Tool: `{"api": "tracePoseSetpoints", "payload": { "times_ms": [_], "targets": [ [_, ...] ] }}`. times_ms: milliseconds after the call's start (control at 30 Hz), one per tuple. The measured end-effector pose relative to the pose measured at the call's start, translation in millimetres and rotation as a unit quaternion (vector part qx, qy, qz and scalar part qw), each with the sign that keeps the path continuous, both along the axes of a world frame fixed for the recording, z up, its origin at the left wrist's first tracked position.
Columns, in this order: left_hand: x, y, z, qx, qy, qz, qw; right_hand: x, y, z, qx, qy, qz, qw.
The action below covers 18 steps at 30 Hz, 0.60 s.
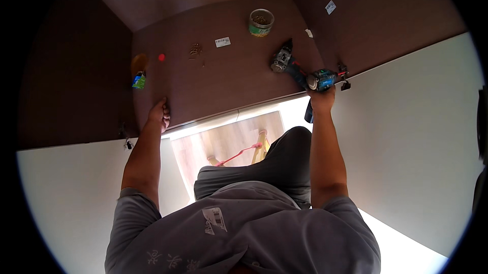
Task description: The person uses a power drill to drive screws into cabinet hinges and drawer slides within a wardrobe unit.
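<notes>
My right hand [322, 99] is wrapped round the grip of a blue and black cordless drill driver [321, 79]. Its red-tipped bit points at a hinge [343, 72] by the edge of the right cabinet side. A second cordless drill [282, 60] lies on the brown cabinet board [218, 78], just left of the held one. On the board's near left part rests my left hand [160, 114], fingers curled in; whatever they may hold is hidden. Another hinge [127, 143] sits at the left side's edge, beside my left forearm.
A clear jar of screws [261, 22] stands toward the back. Loose screws [195, 50], a red round spot [161, 57], a white label [222, 42] and a green-blue packet [139, 80] are on the board. White doors flank me; a yellow ladder [260, 148] shows below.
</notes>
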State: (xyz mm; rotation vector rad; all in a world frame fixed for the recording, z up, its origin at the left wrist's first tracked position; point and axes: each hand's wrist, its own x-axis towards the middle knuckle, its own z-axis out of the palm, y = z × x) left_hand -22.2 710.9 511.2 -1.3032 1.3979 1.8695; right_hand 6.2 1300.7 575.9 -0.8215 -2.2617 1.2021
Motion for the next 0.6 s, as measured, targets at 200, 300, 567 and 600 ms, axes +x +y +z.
{"api": "tracePoseSetpoints", "payload": {
  "times_ms": [200,300,567,600],
  "targets": [
    [1.6,0.0,1.3,-0.003,-0.002,0.006,1.000,-29.9,-19.3,3.6,-0.156,0.054,-0.025,0.986],
    [3.9,-6.6,-7.4,0.029,0.021,-0.001,0.999,-32.9,-16.9,1.0,-0.132,0.024,-0.063,0.989],
    [6.0,-3.8,-3.0,0.021,0.016,0.003,1.000,-26.3,-16.8,7.3,-0.094,-0.018,-0.070,0.993],
    [6.1,-3.5,-2.0,0.022,0.016,0.000,1.000,-24.0,-15.5,5.5,-0.078,-0.031,-0.073,0.994]
  ]
}}
